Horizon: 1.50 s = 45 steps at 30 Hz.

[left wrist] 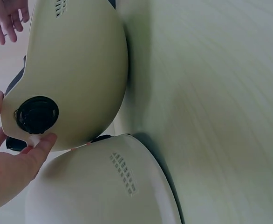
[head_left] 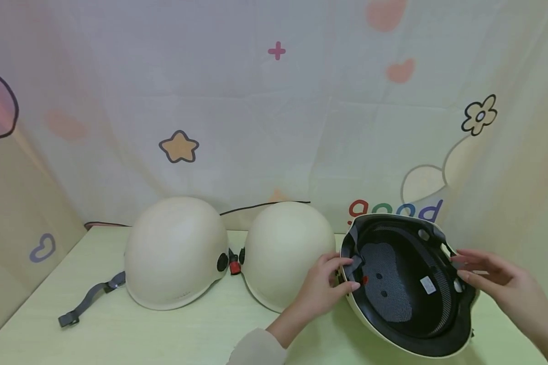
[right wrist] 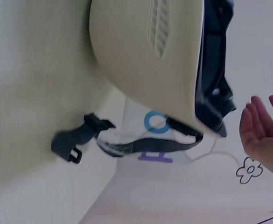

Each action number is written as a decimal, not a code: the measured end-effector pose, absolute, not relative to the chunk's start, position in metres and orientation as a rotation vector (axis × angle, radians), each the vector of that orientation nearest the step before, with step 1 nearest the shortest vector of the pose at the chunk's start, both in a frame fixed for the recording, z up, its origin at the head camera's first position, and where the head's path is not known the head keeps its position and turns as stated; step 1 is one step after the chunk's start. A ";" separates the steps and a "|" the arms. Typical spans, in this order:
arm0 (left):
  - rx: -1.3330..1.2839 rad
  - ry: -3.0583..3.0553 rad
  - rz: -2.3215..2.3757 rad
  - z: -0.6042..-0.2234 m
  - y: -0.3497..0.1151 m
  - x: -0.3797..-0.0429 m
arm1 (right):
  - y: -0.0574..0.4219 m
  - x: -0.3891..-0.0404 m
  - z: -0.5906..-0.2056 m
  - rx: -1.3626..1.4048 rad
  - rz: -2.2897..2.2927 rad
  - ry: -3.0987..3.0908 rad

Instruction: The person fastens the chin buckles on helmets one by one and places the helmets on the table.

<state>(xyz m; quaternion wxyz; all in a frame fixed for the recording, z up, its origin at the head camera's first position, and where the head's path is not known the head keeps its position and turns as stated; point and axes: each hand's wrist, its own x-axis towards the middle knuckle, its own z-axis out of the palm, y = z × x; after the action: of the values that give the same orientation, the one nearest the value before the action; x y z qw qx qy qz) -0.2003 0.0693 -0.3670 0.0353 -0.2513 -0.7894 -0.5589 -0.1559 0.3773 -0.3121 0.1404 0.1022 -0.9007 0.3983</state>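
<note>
An upturned cream helmet [head_left: 406, 284] stands at the right of the table, its black padded inside facing me. My left hand [head_left: 321, 289] pinches its left rim, thumb on the outer shell beside a round black knob [left wrist: 37, 115] in the left wrist view. My right hand [head_left: 502, 284] is by the opposite rim, fingers loosely bent. The right wrist view shows a gap between that hand [right wrist: 267, 135] and the helmet [right wrist: 141, 60]. From this helmet a dark strap [right wrist: 164, 145] hangs to the table, ending in a black buckle [right wrist: 66, 147].
Two more cream helmets, one at the left [head_left: 175, 253] and one in the middle [head_left: 287, 253], sit dome up in a row. A grey strap [head_left: 91, 299] trails from the left one. A red-and-black buckle [head_left: 234, 264] lies between them. Behind hangs a printed cloth [head_left: 255, 126].
</note>
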 end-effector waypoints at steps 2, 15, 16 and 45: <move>-0.769 -2.418 -1.746 -0.368 0.069 -0.200 | 0.386 -0.162 -0.311 0.210 1.089 -2.633; -0.821 -2.338 -1.830 -0.377 0.065 -0.199 | 0.421 -0.181 -0.332 0.152 1.105 -2.794; -0.825 -2.337 -1.831 -0.377 0.065 -0.199 | 0.422 -0.181 -0.333 0.165 1.125 -2.786; -0.885 -2.404 -1.630 -0.376 0.060 -0.204 | 0.406 -0.179 -0.315 0.672 1.964 -1.745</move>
<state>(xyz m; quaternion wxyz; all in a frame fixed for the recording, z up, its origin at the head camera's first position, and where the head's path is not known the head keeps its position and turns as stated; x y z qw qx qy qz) -0.2037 0.0604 -0.3765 0.0526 -0.2912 -0.7906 -0.5361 -0.1786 0.4057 -0.3147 0.2132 0.2419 -0.6287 0.7076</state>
